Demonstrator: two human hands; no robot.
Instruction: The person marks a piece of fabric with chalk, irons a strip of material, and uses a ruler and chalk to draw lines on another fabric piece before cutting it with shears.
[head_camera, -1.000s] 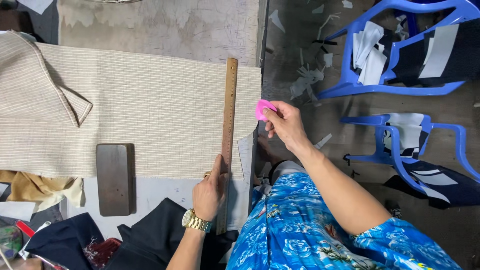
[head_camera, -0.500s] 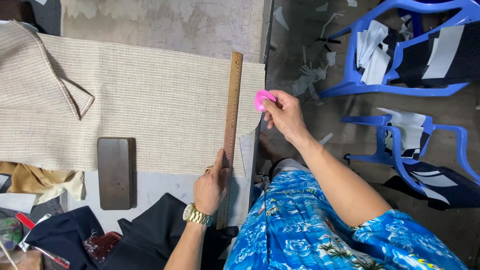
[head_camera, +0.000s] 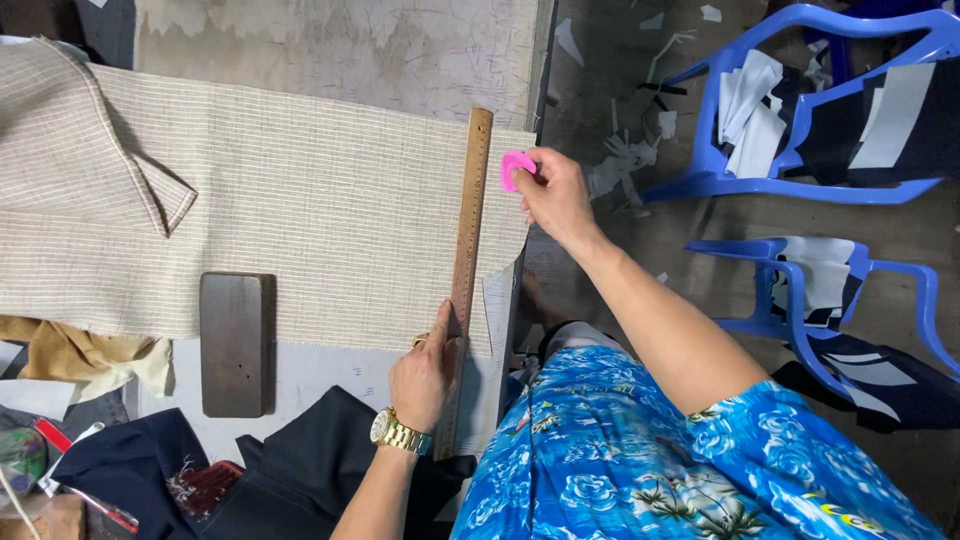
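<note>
Little has changed since the earlier frames: the pink chalk piece (head_camera: 516, 167) is kept at the far end of the wooden ruler (head_camera: 466, 262), only slightly shifted with the view, and the ruler is still pressed down at its near end.

The chalk is pinched between the fingers (head_camera: 540, 170) of the right hand (head_camera: 553, 195), which are closed on it; its edge is just beside the right side of the ruler, near the far edge of the striped beige fabric (head_camera: 320, 215). The ruler is laid across the fabric, close to its right border, from the far edge to past the near edge. The left hand (head_camera: 428, 372) is laid on the near end of the ruler, fingers pressed flat together on the wood; a gold watch (head_camera: 398, 434) is worn at the wrist.

The step in hand is judged to be the marking of a line along the ruler. For the next move, the ruler should be held without sliding while the chalk is drawn along its right side.

Left of the ruler, a dark block (head_camera: 236, 342) is set on the near edge of the fabric as a weight. Dark cloth (head_camera: 300, 480) is piled on the worktop (head_camera: 330, 370) near the left wrist. Right of the ruler, beyond the worktop, blue plastic chairs (head_camera: 800, 190) with cloth pieces are seen on the floor.
</note>
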